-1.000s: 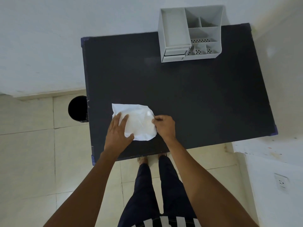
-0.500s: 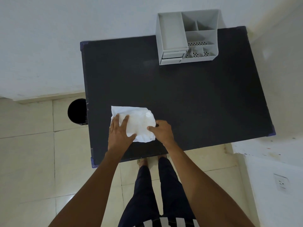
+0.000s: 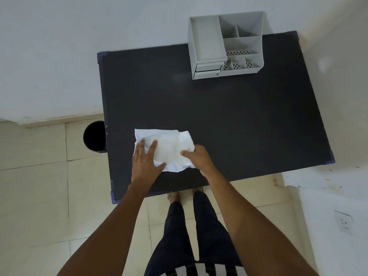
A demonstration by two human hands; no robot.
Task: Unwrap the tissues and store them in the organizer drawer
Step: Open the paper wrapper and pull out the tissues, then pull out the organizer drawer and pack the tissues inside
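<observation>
— Which step now?
— Unwrapping. The tissue pack [image 3: 169, 151] lies near on the bench [image 3: 229, 120]; my left hand [image 3: 146, 161] presses it flat, fingers spread, my right hand [image 3: 196, 158] pinches its right edge.
— Next?
— I think tearing the wrapper; the organizer [image 3: 226, 45] stands far right.

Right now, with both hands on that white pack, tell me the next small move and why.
Probably pinch the wrapper at the right end and pull it open. The left hand lies flat on the tissue pack, pinning it to the table, while the right hand grips its right edge. The pack looks wrapped, and the organizer sits far off with its drawers shut.
</observation>
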